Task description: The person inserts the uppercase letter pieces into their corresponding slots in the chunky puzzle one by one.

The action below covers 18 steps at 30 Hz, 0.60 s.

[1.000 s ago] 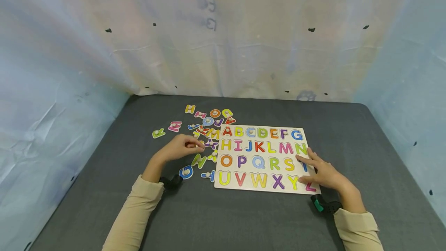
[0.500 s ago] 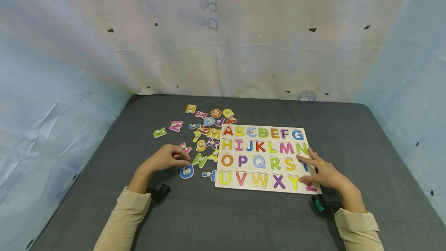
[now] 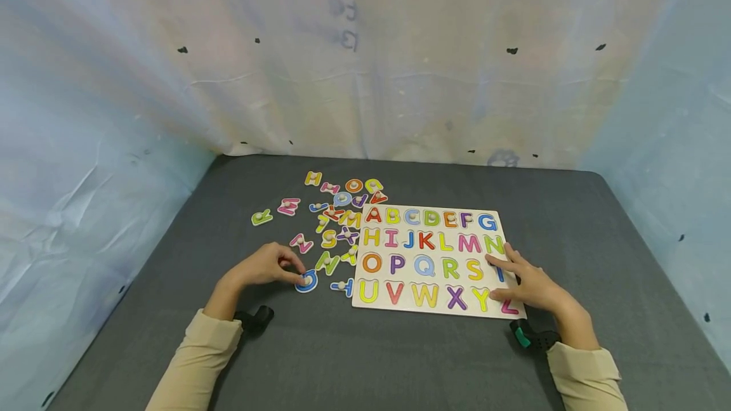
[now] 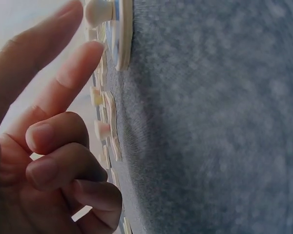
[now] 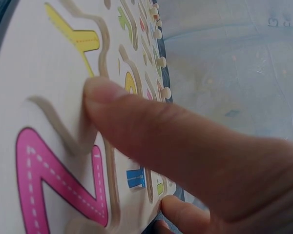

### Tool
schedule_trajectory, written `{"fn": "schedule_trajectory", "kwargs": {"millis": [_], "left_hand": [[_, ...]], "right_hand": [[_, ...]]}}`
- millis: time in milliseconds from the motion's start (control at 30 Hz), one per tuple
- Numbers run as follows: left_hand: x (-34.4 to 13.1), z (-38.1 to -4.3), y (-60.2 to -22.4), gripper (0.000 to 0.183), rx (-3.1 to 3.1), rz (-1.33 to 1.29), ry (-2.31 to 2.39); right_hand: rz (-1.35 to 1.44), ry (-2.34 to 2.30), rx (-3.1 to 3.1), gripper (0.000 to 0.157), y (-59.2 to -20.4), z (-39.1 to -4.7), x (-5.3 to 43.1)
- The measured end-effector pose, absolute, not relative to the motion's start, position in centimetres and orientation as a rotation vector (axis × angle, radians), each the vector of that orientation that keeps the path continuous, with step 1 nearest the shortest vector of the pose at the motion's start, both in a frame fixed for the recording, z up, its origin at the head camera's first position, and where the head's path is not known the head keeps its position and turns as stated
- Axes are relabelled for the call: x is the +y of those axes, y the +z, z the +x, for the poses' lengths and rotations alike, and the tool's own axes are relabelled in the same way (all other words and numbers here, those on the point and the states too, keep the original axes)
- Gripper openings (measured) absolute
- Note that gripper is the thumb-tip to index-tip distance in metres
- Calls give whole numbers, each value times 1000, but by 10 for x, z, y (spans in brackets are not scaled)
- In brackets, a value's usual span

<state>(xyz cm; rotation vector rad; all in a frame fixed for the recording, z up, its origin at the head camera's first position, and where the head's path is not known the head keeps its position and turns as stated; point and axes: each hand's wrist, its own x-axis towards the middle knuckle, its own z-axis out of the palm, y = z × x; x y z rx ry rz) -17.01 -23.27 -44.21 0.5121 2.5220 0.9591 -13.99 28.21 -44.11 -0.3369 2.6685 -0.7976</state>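
My left hand [image 3: 268, 268] is at the blue letter G puzzle piece [image 3: 311, 287], which lies on the grey cloth. In the left wrist view its thumb and index finger [image 4: 85, 61] reach out beside the piece's wooden knob [image 4: 98, 12], with a gap between index fingertip and knob; the other fingers are curled in. The alphabet puzzle board [image 3: 411, 274] lies flat to the right, with knobbed pieces seated at A to F. My right hand [image 3: 531, 284] rests spread on the board's right edge, its thumb [image 5: 105, 90] near the pink Z slot [image 5: 34, 170].
Several loose letter pieces lie left of the board, among them a green N [image 3: 327, 264], a blue T [image 3: 342, 287], a pink Z [image 3: 301, 243] and a pink M [image 3: 288, 207]. Pale cloth walls [image 3: 354, 81] stand behind and at both sides.
My left hand has moved left and nearer to me, from over the loose pieces to the blue G, uncovering the pink Z and yellow S. My right hand stays still.
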Motion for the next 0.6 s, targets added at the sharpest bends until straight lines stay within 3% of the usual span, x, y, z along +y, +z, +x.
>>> {"fn": "schedule_trajectory", "kwargs": {"millis": [600], "left_hand": [[-227,-172,-444,17,2546,575,897]], "right_hand": [[-327,-792,2669,85,-439,-140,281]]}}
